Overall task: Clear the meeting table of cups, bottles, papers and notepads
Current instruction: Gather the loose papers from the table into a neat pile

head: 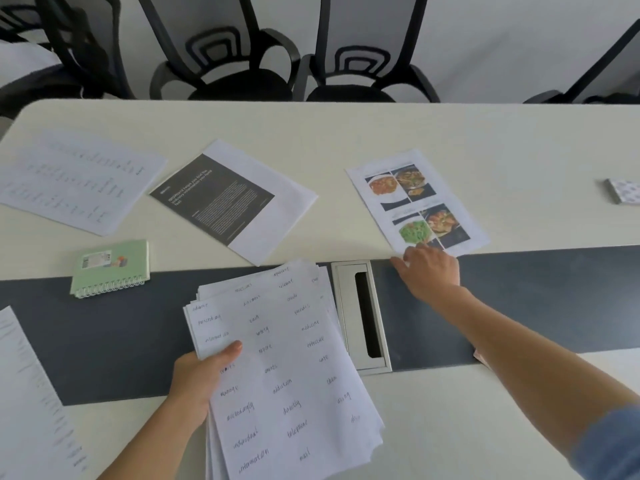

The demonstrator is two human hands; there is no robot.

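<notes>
1. Left hand (pixel 204 379) pinches the stack of papers (pixel 287 375) by one edge, thumb on top (sheets look fanned out), so a tilt could spill them over the worktop (pixel 450 133)
2. Right hand (pixel 429 275) is mostly open, fingertips (pixel 400 263) just touching the near edge of the food sheet (pixel 415 199), holding nothing; flat paper might slide off or crease instead of lifting
3. Dark flyer (pixel 221 199) and green notepad (pixel 110 268) wait further left; the cable slot (pixel 344 306) beside the stack could snag a corner

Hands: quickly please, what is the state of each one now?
Left hand: holds the stack of papers, thumb on top.
Right hand: open, fingers touching the near edge of the food photo sheet.
</notes>
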